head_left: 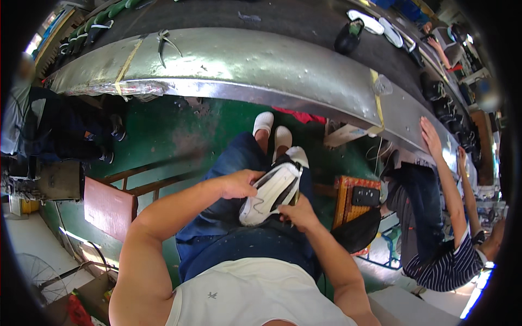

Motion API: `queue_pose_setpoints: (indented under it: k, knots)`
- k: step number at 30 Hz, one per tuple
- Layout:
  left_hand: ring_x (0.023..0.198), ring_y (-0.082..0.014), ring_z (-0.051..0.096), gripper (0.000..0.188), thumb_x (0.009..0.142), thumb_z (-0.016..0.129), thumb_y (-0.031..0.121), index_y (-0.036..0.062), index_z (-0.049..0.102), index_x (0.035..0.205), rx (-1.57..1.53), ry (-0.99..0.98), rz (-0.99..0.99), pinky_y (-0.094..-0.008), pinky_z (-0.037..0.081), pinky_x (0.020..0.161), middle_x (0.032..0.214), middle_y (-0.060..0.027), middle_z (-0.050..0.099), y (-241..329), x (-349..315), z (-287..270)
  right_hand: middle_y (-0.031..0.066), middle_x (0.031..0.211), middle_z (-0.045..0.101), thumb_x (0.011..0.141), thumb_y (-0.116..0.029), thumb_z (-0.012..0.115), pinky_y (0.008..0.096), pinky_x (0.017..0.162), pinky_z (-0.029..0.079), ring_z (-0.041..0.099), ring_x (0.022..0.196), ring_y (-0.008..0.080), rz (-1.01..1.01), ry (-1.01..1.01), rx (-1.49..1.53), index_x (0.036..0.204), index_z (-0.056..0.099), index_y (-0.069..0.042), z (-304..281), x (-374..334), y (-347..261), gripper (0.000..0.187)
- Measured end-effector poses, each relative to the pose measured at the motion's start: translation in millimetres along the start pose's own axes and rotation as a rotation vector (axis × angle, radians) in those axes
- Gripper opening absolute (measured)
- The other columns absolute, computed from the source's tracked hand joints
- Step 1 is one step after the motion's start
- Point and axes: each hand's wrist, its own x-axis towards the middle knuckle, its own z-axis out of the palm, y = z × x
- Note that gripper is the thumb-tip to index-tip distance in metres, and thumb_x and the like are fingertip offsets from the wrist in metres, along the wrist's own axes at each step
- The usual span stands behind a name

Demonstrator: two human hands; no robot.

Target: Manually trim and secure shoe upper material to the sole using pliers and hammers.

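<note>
A shoe (273,190) with a pale underside and dark edges rests over my lap, its bottom mostly facing up. A thin dark wavy line runs across the pale surface. My left hand (237,183) grips its left edge, thumb on top. On the near right edge my right hand (300,214) is closed with the fingertips pressed against the shoe; whether it also holds a small tool is hidden. A white rounded piece (297,156) shows at the shoe's far end, and I cannot tell if it belongs to it.
Ahead runs a long metal-edged bench (244,60) with a dark belt; pincers (163,49) lie on it. A black shoe (348,37) and white shoe pieces (365,22) sit farther right. A stool (111,206) stands left. A person in a striped shirt (446,266) works at right.
</note>
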Motion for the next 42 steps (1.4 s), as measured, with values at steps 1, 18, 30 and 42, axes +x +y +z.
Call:
queue_pose_setpoints:
  k: [1, 18, 30, 42]
  knots:
    - [0.126, -0.0151, 0.056, 0.076, 0.081, 0.062, -0.003, 0.0009, 0.041, 0.154, -0.07, 0.001, -0.018, -0.0327, 0.042, 0.111, 0.138, -0.0065, 0.061, 2, 2, 2, 0.0075, 0.09, 0.065, 0.083, -0.004, 0.075, 0.0275, 0.051, 0.051, 0.06, 0.061, 0.0124, 0.015, -0.002, -0.02, 0.118, 0.054, 0.001, -8, -1, 0, 0.041]
    - [0.139, -0.0361, 0.049, 0.095, 0.083, 0.078, 0.026, -0.0105, 0.027, 0.155, 0.387, 0.712, -0.097, -0.0346, 0.036, 0.117, 0.149, -0.0316, 0.047, -24, 1, 74, 0.0276, 0.118, 0.065, 0.092, -0.013, 0.062, 0.0471, 0.096, 0.051, 0.066, 0.107, 0.0407, -0.569, -0.163, -1.139, 0.133, 0.052, 0.009, -45, -47, -43, 0.048]
    - [0.141, -0.0248, 0.045, 0.07, 0.11, 0.034, 0.05, 0.0029, 0.024, 0.161, -0.815, 0.574, 0.147, -0.0401, 0.036, 0.118, 0.158, -0.0125, 0.042, -38, 3, 80, 0.0286, 0.094, 0.069, 0.095, -0.031, 0.064, 0.0518, 0.083, 0.052, 0.067, 0.094, 0.0457, -0.01, -0.543, -1.407, 0.101, 0.064, 0.005, -8, -13, -115, 0.037]
    - [0.123, -0.0401, 0.062, 0.062, 0.11, 0.03, 0.046, -0.0013, 0.062, 0.134, 0.028, 1.199, 0.039, -0.0413, 0.047, 0.104, 0.124, -0.0284, 0.067, -87, 48, 40, 0.0246, 0.093, 0.069, 0.091, -0.028, 0.067, 0.0521, 0.081, 0.051, 0.066, 0.094, 0.0442, -0.073, -0.255, -0.944, 0.102, 0.062, -0.002, 4, -11, -42, 0.029]
